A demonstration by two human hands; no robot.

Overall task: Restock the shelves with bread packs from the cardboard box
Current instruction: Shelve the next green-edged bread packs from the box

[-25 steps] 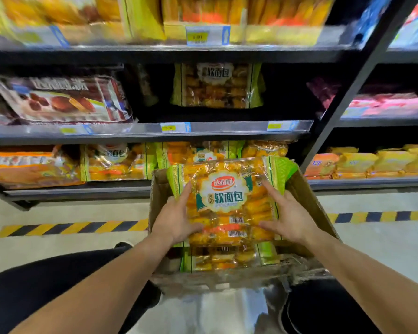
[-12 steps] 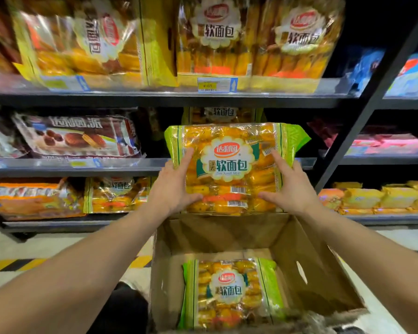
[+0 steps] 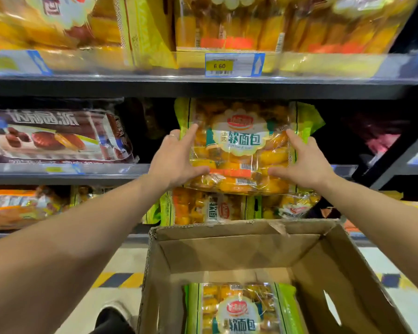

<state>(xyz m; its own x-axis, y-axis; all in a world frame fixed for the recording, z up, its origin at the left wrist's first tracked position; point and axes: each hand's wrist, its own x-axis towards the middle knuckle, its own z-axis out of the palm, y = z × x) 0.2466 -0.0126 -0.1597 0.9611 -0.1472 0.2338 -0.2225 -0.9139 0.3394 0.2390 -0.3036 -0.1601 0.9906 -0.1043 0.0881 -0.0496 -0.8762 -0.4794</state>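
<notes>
Left hand [image 3: 176, 162] at 9 o'clock and right hand [image 3: 304, 162] at 3 o'clock clamp a green-edged clear plastic bread pack [image 3: 241, 145], apparently at the dark metal middle shelf [image 3: 65, 171]; open brown cardboard box [image 3: 229, 251] at 6 o'clock.

bright overhead light, glare on the top shelf packs [image 3: 227, 25], edges blurred and bowed.

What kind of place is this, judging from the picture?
Most likely a shop aisle, perhaps a supermarket: tiered shelves packed with wrapped snacks, a price tag on the shelf edge, and an open cardboard box of bread packs.
</notes>
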